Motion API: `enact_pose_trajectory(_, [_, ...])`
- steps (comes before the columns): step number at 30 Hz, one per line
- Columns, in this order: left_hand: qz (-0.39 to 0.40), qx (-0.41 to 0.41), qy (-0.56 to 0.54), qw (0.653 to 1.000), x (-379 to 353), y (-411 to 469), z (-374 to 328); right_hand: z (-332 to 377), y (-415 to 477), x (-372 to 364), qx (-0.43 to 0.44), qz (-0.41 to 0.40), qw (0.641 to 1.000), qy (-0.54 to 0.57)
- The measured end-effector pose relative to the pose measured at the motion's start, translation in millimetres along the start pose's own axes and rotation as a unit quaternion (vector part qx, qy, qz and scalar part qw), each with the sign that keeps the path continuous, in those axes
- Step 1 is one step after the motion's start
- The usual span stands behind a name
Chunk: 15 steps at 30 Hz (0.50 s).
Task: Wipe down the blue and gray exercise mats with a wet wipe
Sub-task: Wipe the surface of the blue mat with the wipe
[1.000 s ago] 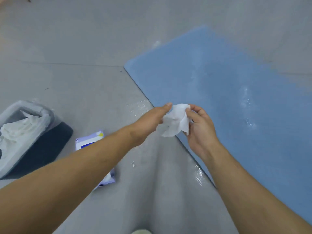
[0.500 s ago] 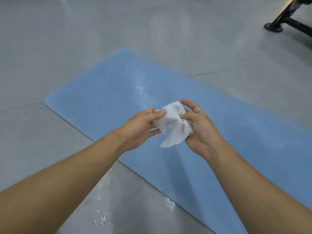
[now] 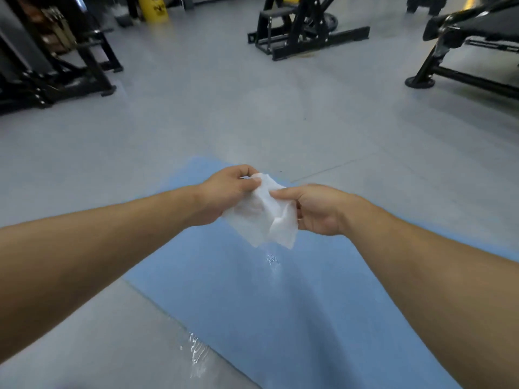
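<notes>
A white wet wipe (image 3: 264,213) hangs crumpled between both hands, above the floor. My left hand (image 3: 227,192) pinches its upper left corner with thumb and fingers. My right hand (image 3: 314,209) pinches its right edge. Below them the blue exercise mat (image 3: 252,304) lies flat on the grey floor, with wet streaks glinting on it under the wipe. No gray mat shows in this view.
Black gym machines stand at the far left (image 3: 50,60), far middle (image 3: 303,26) and far right (image 3: 471,51). A yellow object (image 3: 154,7) stands at the back. A wet patch (image 3: 196,357) shines at the mat's near left edge.
The view has tilted up and turned, so the gym machines appear and the bin and wipe pack are gone from view. Both hands have spread the wipe wider between them.
</notes>
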<state>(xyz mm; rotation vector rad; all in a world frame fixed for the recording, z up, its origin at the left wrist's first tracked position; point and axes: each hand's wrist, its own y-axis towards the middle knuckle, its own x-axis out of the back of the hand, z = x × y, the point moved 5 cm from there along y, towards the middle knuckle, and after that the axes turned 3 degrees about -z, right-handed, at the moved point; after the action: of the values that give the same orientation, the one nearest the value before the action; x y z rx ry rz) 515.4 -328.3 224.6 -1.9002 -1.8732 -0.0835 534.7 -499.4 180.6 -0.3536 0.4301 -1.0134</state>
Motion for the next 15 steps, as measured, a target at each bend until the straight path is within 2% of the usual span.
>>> enact_pose_trajectory(3, [-0.022, 0.007, 0.05, 0.998, 3, -2, -35, 22, -2, 6, 0.04, 0.003, 0.999, 0.028])
enact_pose_trajectory(6, [-0.006, 0.021, 0.077, 0.997, 4, -3, -43, 21, 11, 2, 0.066, -0.003, 0.995, 0.07])
enact_pose_trajectory(11, [-0.006, 0.06, 0.1, 0.993, 22, -1, -17, 3, 43, -12, 0.08, -0.038, 0.989, 0.116])
enact_pose_trajectory(15, [0.002, 0.09, 0.119, 0.989, 38, 16, 16, -27, 68, -8, 0.078, -0.097, 0.983, 0.133])
